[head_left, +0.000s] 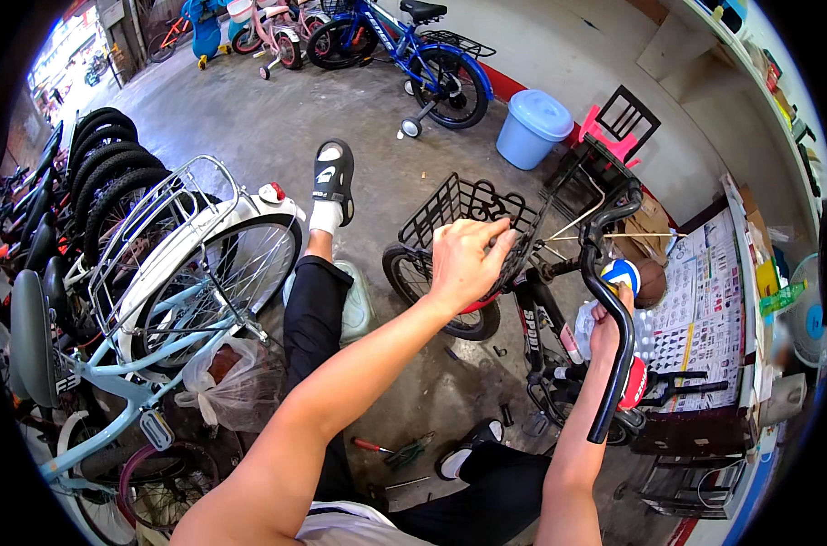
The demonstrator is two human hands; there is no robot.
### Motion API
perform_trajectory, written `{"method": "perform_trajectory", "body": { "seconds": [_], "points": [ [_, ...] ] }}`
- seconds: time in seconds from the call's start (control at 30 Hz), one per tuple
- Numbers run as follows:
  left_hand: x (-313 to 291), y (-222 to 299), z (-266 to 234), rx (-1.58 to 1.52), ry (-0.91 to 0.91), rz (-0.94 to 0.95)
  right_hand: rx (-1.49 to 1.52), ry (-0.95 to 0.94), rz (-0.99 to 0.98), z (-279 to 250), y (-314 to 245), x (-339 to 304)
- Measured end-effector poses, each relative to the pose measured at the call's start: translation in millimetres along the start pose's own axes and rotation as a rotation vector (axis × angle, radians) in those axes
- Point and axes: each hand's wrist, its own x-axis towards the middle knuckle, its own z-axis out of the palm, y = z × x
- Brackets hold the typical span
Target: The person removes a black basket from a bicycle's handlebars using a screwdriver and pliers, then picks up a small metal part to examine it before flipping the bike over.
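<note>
On the floor [258,118] ahead stands the bike [532,337]. The left hand [471,261] bends its fingers by the basket [468,202]; the right hand [606,329] is past the handlebar [624,359]; neither grasp is clear. Seemingly, adjustment is underway; next calls for steadiness.

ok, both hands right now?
Left hand: fingers bent at the black basket; hold unclear.
Right hand: partly hidden by the handlebar; grip can't be told.

Glossy black metal handlebar [626,364], matt black basket [429,211], smooth blue plastic bucket [532,132], crinkled see-through plastic bag [236,396], rough rubber tyres [122,176], worn concrete floor [227,118], matt cloth trousers [313,318]
</note>
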Motion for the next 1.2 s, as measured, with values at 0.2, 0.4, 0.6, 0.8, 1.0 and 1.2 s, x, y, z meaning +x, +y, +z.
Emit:
{"method": "perform_trajectory", "body": {
  "seconds": [0.2,0.4,0.6,0.8,1.0,1.2],
  "points": [
    [-16,-8,2,-0.045,-0.088,-0.101,0.095,-0.038,0.129,2,-12,-7],
    [-21,-9,2,-0.124,-0.148,-0.155,0.109,-0.02,0.147,9,-8,-9],
    [-21,-11,-3,-0.184,-0.228,-0.19,0.158,-0.12,0.155,-1,-9,-11],
    [-27,-14,-3,-0.142,-0.225,-0.098,0.178,-0.109,0.164,-11,-1,-7],
    [-15,-8,-11,-0.202,-0.373,-0.215,0.165,-0.059,0.162,-7,4,-5],
    [-20,-11,-10,-0.139,-0.407,-0.124,0.205,-0.132,0.18,-18,12,-2]
  ]
}}
